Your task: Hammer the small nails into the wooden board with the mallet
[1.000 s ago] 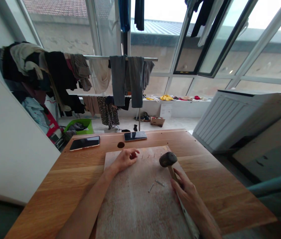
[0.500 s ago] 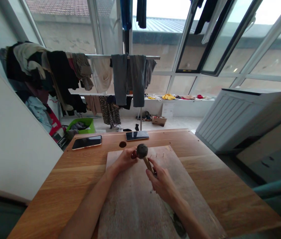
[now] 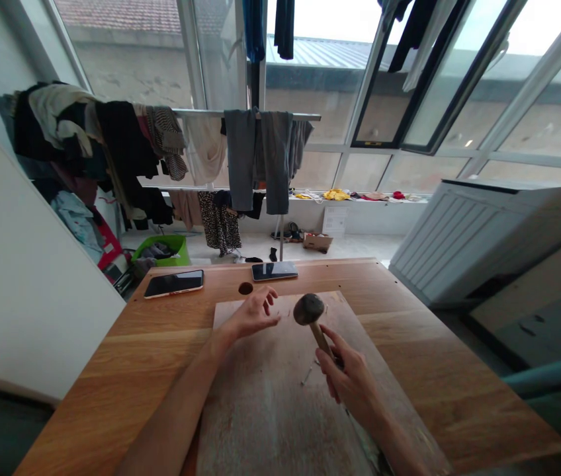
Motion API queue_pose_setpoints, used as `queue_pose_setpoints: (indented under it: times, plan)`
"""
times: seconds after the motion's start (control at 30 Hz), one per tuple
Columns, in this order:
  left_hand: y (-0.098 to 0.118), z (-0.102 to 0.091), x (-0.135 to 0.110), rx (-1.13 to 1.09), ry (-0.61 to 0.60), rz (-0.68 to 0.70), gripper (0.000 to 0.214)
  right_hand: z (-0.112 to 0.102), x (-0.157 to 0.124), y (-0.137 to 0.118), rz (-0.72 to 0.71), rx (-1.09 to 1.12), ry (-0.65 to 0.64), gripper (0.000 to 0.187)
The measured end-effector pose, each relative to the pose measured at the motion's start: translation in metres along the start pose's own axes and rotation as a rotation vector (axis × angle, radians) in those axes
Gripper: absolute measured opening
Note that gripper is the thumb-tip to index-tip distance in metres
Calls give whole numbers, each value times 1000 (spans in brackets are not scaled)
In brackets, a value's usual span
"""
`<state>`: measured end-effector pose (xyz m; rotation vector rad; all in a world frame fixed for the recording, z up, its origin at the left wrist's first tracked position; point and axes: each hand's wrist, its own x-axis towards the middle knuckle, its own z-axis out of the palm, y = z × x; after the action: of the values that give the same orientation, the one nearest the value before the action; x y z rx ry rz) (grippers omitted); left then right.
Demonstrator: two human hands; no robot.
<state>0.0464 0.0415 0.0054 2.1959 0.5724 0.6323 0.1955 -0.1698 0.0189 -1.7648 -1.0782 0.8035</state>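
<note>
My right hand (image 3: pixel 347 370) is wrapped round the wooden handle of a hammer (image 3: pixel 309 309). Its dark rounded head is raised over the far part of a worn wooden board (image 3: pixel 270 410). My left hand (image 3: pixel 253 312) hovers at the board's far left, fingers apart and holding nothing. Just right of those fingertips a thin nail (image 3: pixel 289 313) shows at the board's far end. Another nail (image 3: pixel 327 308) stands beyond the hammer head, which partly hides that area. A loose nail (image 3: pixel 306 377) lies on the board left of my right hand.
Under the board is a wooden table (image 3: pixel 126 370). Two phones lie along its far side, a black one (image 3: pixel 174 283) at left and another phone (image 3: pixel 274 271) near the middle, close to a round hole (image 3: pixel 245 288). Beyond stand a green basket (image 3: pixel 177 250) and a clothes rack (image 3: pixel 305 116).
The hammer and my right hand have moved right, away from my left hand. My left fingers have opened and lifted, and a nail shows beside them.
</note>
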Motion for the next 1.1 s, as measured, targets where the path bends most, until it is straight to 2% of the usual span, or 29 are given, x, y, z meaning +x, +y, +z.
queue_pose_setpoints:
  times: [0.07,0.13,0.2,0.3,0.47,0.6,0.7,0.83,0.97,1.03,1.1]
  plan:
    - [15,-3,1,60,-26,30,19,-14,-9,10,56,-35,5,61]
    - [35,-3,1,108,-105,85,7,-27,-17,18,77,-92,5,61]
    - [56,4,-1,157,-224,154,5,-34,-22,25,83,-115,14,62]
    - [80,22,-9,316,-383,222,13,-35,-24,32,101,-88,30,68]
    - [89,60,-23,584,-471,219,21,-30,-24,37,107,-55,61,68]
    - [88,71,-27,647,-468,290,14,-30,-24,37,113,-11,66,67]
    - [92,59,-24,639,-466,304,12,-31,-23,38,120,-3,67,67]
    - [90,22,-17,495,-421,151,5,-31,-23,39,113,-13,70,65]
    - [61,-15,-9,407,-256,-33,14,-30,-24,40,102,-7,73,65]
    - [41,-24,-6,409,-171,-66,14,-30,-24,41,114,1,67,67]
    - [22,-27,-5,386,-137,-71,14,-30,-25,40,128,2,63,67]
